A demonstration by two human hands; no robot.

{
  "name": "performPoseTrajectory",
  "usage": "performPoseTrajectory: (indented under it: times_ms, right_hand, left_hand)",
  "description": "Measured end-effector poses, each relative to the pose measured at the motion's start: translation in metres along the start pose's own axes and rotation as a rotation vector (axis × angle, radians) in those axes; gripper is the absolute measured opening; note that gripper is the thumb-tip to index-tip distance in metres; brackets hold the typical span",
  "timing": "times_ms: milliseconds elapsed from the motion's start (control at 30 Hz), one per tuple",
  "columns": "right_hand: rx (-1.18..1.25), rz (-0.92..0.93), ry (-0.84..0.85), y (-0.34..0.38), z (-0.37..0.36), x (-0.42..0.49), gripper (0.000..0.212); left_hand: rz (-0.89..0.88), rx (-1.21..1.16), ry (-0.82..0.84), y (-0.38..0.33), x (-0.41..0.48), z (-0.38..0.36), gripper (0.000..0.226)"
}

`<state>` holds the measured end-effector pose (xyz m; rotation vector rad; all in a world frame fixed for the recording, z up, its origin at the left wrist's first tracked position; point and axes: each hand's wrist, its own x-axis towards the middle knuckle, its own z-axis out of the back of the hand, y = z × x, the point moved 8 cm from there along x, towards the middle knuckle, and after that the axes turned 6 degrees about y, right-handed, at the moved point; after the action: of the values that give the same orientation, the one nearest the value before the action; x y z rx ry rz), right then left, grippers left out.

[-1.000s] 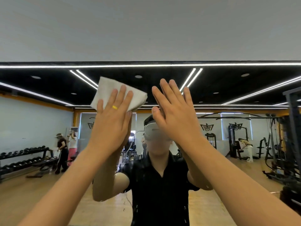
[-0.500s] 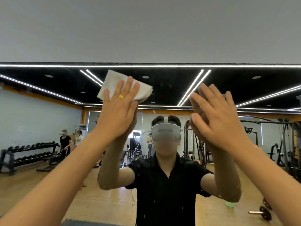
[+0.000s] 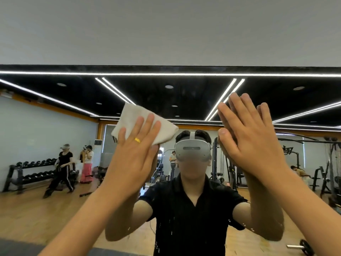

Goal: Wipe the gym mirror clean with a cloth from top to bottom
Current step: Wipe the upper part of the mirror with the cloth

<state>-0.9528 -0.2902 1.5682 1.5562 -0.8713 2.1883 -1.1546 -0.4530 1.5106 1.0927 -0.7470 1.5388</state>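
Left fingers [image 3: 150,121] straight and spread, pressing the cloth [image 3: 129,113] flat to the mirror [image 3: 184,97]; nothing curled round it. Yellow ring [image 3: 137,140] on one finger. Left hand [image 3: 132,159] backs the cloth, arm raised. Right fingers [image 3: 230,119] straight too; right hand [image 3: 252,145] flat on the glass, holding nothing, well apart from the cloth.

Change: cloth sits lower under the mirror's top edge than half a second ago; right hand went out to the right within the last second. Reads as a downward stroke begun, top band covered, most of the glass left. Pale flecks [image 3: 128,228] low on the glass, possibly spray, too small to tell
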Motion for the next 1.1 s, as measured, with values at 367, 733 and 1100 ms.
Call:
performPoseTrajectory:
  times_ms: [367,733,1100]
  right_hand:
    - [-0.002,0.004,-0.002,0.0,0.002,0.0,0.063]
    - [0.0,-0.001,-0.007,0.001,0.001,0.0,0.061]
    - [-0.012,-0.01,-0.019,0.001,0.001,0.0,0.061]
  left_hand:
    - [0.037,0.016,-0.096,-0.016,0.12,0.033,0.055]
    - [-0.085,0.022,0.053,-0.036,-0.007,-0.015,0.057]
    - [-0.059,0.063,-0.013,-0.05,0.114,0.019,0.058]
